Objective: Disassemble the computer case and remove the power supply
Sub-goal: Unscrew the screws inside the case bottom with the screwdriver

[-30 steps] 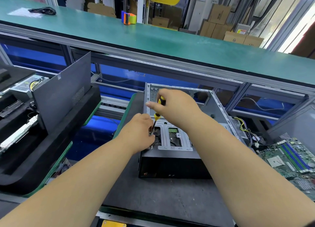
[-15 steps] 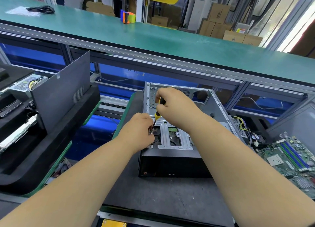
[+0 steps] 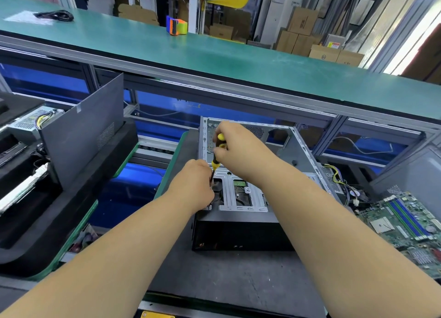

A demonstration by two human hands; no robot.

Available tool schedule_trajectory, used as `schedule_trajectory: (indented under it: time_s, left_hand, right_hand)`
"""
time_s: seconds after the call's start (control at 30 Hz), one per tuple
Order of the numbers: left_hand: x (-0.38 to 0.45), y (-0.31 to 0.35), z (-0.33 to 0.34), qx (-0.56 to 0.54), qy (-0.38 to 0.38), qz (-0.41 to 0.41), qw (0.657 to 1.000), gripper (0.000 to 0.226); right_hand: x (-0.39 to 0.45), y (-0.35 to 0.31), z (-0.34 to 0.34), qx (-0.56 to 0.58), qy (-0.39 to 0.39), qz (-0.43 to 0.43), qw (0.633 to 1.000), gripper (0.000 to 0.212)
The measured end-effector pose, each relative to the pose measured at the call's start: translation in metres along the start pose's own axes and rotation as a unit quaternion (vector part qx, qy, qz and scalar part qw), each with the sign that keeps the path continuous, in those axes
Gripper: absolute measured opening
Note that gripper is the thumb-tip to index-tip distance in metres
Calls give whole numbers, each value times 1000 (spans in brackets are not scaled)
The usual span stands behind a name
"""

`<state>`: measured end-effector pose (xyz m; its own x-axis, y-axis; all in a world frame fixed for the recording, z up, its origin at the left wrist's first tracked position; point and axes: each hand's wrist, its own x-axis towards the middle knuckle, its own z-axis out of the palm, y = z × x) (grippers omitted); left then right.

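A dark grey work mat [image 3: 238, 282] carries the opened computer case [image 3: 241, 231], standing directly on it. A bare motherboard [image 3: 405, 224] lies to its right. The raised green bench top [image 3: 238, 62] behind bears a tape dispenser [image 3: 176, 25], a coiled black cable [image 3: 56, 15] and a clear plastic bag [image 3: 26, 19].

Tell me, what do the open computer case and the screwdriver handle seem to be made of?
Computer case: probably bare sheet steel, a dull grey shine with punched slots; its front looks like black plastic. Screwdriver handle: yellow and black, likely moulded plastic or rubber, mostly hidden by the right hand.
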<state>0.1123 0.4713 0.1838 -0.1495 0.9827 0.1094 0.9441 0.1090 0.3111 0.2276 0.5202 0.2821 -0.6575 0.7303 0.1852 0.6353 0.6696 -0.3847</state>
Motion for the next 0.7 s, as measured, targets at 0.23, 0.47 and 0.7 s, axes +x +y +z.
schedule_trajectory:
  time_s: [0.23, 0.47, 0.7]
  left_hand:
    - [4, 0, 1, -16, -13, -24, 999, 18]
    - [3, -3, 4, -34, -2, -24, 999, 13]
    - [2, -6, 7, -29, 24, 6, 999, 14]
  right_hand:
    - [2, 7, 6, -57, 34, -7, 998, 31]
    - [-4, 12, 12, 10, 85, -4, 996, 18]
    - [-7, 17, 19, 19, 115, -24, 993, 18]
